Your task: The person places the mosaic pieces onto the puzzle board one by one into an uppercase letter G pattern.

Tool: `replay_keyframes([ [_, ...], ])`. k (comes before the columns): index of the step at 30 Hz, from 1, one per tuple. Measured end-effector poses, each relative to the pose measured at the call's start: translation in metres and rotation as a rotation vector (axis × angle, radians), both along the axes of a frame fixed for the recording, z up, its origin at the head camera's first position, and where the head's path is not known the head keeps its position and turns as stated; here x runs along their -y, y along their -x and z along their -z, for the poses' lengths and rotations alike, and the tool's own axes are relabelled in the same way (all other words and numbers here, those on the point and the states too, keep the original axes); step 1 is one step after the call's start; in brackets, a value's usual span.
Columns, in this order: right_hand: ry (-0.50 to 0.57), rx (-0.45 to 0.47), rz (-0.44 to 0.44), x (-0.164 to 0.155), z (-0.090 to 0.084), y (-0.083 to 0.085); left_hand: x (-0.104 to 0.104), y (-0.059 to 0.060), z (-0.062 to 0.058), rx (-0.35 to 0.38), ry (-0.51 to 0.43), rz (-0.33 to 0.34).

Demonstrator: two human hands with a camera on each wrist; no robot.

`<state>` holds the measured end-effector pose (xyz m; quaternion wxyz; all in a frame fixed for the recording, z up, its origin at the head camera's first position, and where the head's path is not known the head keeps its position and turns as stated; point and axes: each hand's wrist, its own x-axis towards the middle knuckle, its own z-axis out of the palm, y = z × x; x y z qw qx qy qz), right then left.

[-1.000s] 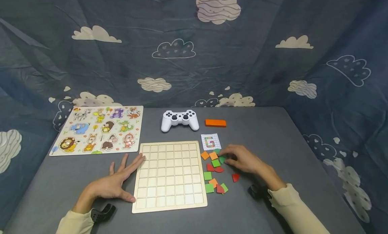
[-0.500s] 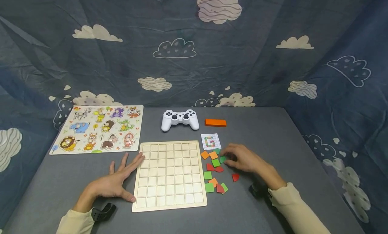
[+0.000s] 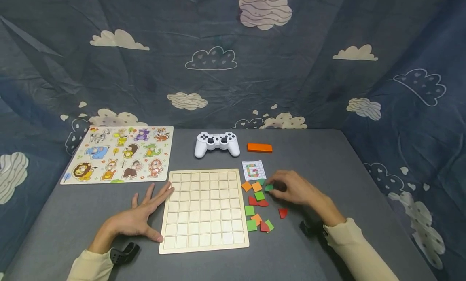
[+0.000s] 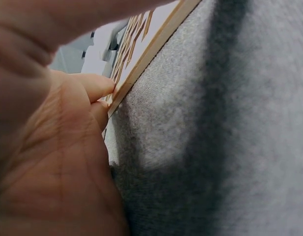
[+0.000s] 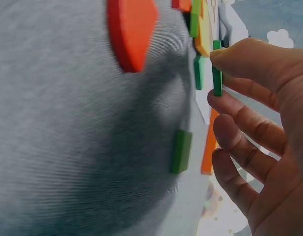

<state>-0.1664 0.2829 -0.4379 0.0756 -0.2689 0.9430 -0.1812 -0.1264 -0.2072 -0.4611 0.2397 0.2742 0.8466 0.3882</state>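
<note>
Fingers spread, my left hand (image 3: 136, 218) rests at the left edge of a wooden grid board (image 3: 204, 216), its thumb by the near corner and its fingertips on the far part of that edge. Between thumb and fingers, my right hand (image 3: 295, 188) pinches a thin green tile (image 5: 217, 73) held above the table. Below that hand lies another green tile (image 5: 181, 151). Just left of the hand are an orange tile (image 3: 257, 187), a light green square (image 3: 259, 196) and red pieces, one of them a rounded red tile (image 5: 134, 32) close to the wrist camera.
A small pattern card (image 3: 254, 170) lies beyond the tiles, with an orange block (image 3: 259, 147) behind it. At the back stands a white game controller (image 3: 217, 144). An animal puzzle board (image 3: 120, 155) is at the far left. A cloud-patterned curtain (image 3: 218, 86) borders the table.
My right hand has shifted slightly up and to the right, taking the green tile with it, a little away from the other pieces. The left hand stays on the board's edge.
</note>
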Motion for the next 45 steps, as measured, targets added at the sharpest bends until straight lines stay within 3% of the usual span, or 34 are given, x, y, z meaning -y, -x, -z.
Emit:
replay_keyframes([
  [11, -0.033, -0.024, -0.026, 0.021, -0.015, 0.005, 0.002, -0.002, -0.001, 0.001, -0.003, 0.006],
  [28, -0.073, -0.062, -0.091, 0.073, -0.024, 0.022, 0.0, 0.0, -0.003, 0.016, -0.019, 0.011],
  [45, -0.055, -0.128, -0.239, 0.143, -0.027, 0.037, -0.001, 0.001, -0.001, 0.022, -0.01, 0.002],
])
